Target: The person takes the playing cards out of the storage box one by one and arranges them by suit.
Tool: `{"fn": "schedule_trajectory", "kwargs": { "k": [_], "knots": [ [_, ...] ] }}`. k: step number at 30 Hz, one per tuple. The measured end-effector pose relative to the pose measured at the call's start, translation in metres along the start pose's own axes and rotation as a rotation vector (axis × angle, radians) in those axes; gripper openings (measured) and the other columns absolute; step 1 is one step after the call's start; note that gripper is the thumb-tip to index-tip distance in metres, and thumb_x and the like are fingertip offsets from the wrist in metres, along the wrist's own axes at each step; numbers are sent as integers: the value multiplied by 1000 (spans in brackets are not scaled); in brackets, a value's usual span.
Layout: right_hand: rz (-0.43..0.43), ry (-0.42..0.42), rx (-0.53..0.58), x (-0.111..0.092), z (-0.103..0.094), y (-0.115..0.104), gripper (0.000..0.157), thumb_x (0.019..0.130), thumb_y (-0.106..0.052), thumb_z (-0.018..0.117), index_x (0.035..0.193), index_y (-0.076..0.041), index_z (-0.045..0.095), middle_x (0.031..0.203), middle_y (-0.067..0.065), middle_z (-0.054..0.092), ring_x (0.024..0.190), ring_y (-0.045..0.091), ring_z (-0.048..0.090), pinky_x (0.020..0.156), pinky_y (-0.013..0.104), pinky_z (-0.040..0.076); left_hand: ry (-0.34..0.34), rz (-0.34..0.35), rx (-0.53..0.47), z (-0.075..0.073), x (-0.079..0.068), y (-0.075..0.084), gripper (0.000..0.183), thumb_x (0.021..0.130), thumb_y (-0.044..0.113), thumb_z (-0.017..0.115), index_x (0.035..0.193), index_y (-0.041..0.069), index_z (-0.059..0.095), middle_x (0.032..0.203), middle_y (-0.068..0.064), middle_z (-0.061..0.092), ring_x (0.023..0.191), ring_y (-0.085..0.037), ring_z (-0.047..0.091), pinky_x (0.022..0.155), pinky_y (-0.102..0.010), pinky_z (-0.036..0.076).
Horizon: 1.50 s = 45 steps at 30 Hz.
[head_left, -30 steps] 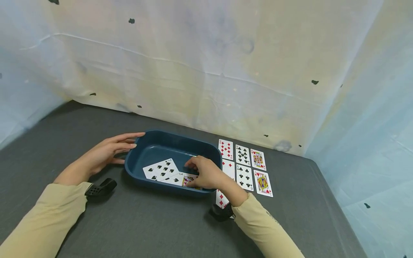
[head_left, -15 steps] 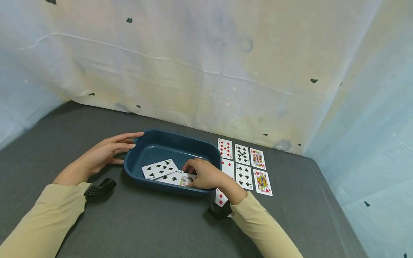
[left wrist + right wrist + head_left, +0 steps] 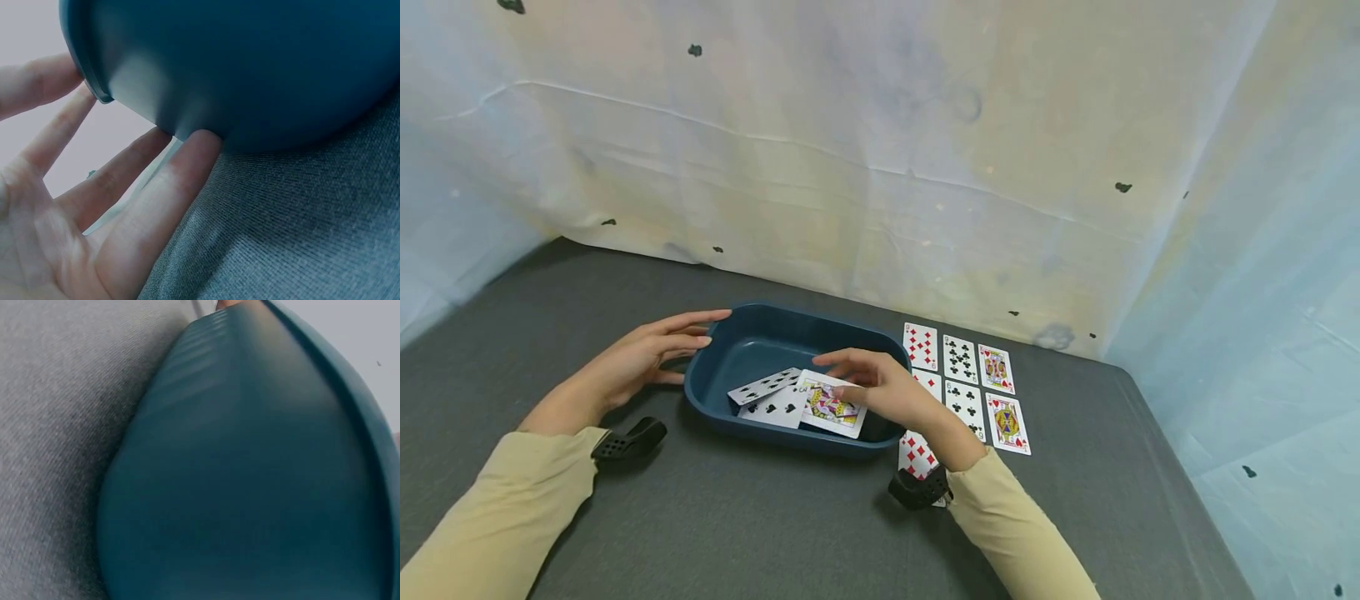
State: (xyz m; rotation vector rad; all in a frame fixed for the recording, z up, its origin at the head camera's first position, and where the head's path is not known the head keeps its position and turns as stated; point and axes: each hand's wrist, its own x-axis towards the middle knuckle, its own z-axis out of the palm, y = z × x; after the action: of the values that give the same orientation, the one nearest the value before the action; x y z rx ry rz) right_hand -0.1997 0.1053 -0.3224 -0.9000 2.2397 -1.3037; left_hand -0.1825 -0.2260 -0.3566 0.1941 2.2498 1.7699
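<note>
In the head view, a dark blue tray (image 3: pixel 805 329) sits on the grey table. My left hand (image 3: pixel 640 358) rests its extended fingertips on the tray's left end; in the left wrist view the fingers (image 3: pixel 187 181) touch the outer wall. Over the tray's right part, my right hand (image 3: pixel 887 387) pinches a face card (image 3: pixel 827 406), thumb on its printed side. Below and left of that card lie a spade card (image 3: pixel 775 408) and a tilted spade card (image 3: pixel 766 386). The right wrist view is mostly filled by the tray's outer wall (image 3: pixel 237 475), and the held card is hidden there.
Right of the tray, several playing cards lie face up in rows: diamonds (image 3: pixel 921 346), clubs (image 3: pixel 960 360), and face cards (image 3: pixel 1007 423) in the rightmost column. My right forearm covers part of them. A pale sheet (image 3: pixel 850 167) hangs behind the table.
My right hand has lifted the face card off the tray's floor, and more of its face shows. One spade card has tipped up beside it. The left hand stays at the tray's end.
</note>
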Motion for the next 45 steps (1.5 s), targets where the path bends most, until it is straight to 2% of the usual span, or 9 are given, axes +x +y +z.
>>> {"fn": "schedule_trajectory", "kwargs": {
  "k": [5,10,16,20,25,28,35,39,45],
  "knots": [
    [-8,63,187,-1,-2,1,38,93,0,56,130,-3,57,121,14,61,91,13,60,76,26,52,-6,7,6,0,1,0,64,98,40,53,153,22,26,160,-13,15,140,-44,25,93,-57,45],
    [-38,141,362,-2,-2,2,43,89,6,57,132,5,52,108,6,63,88,10,63,74,24,53,-5,4,0,-1,2,-1,64,97,40,53,152,22,27,159,-14,16,140,-44,26,93,-56,45],
    [-85,237,485,-10,-3,3,46,87,10,58,132,10,49,103,0,63,89,8,63,77,22,53,-3,-21,-1,-1,3,-3,63,99,37,51,153,22,25,159,-17,14,138,-46,26,93,-56,46],
    [-88,312,491,-25,-8,4,46,87,8,58,133,9,48,106,-2,64,93,8,62,80,20,52,-2,-17,3,-2,3,-3,63,98,38,52,153,22,25,160,-16,13,138,-46,26,93,-57,45],
    [-91,403,485,-48,-20,9,47,88,7,59,133,8,48,103,-2,63,89,10,61,74,20,50,3,-10,16,-4,4,-4,63,98,39,52,153,23,25,159,-16,13,137,-45,27,93,-56,46],
    [-92,445,467,-63,-28,13,44,88,6,60,131,6,50,101,-1,63,87,11,60,71,20,49,4,-8,27,-5,4,-5,62,99,38,50,153,23,24,159,-17,13,137,-45,28,92,-56,46],
    [-46,533,387,-105,-42,23,43,88,6,60,130,2,51,103,-1,63,91,7,62,76,21,52,6,-14,25,-6,4,-5,62,99,37,50,153,23,23,159,-17,13,138,-45,27,92,-56,46],
    [25,605,354,-127,-45,31,42,87,6,62,128,5,50,100,-2,63,88,6,63,75,21,53,10,-21,34,-8,3,-4,61,100,37,49,154,23,23,160,-17,12,138,-46,26,92,-56,46],
    [247,739,251,-157,-41,44,44,86,-1,68,126,6,51,93,-3,62,81,5,61,70,20,52,7,-19,39,-12,3,-4,60,101,35,48,154,23,22,160,-17,12,138,-46,25,92,-56,45]
  ]
}}
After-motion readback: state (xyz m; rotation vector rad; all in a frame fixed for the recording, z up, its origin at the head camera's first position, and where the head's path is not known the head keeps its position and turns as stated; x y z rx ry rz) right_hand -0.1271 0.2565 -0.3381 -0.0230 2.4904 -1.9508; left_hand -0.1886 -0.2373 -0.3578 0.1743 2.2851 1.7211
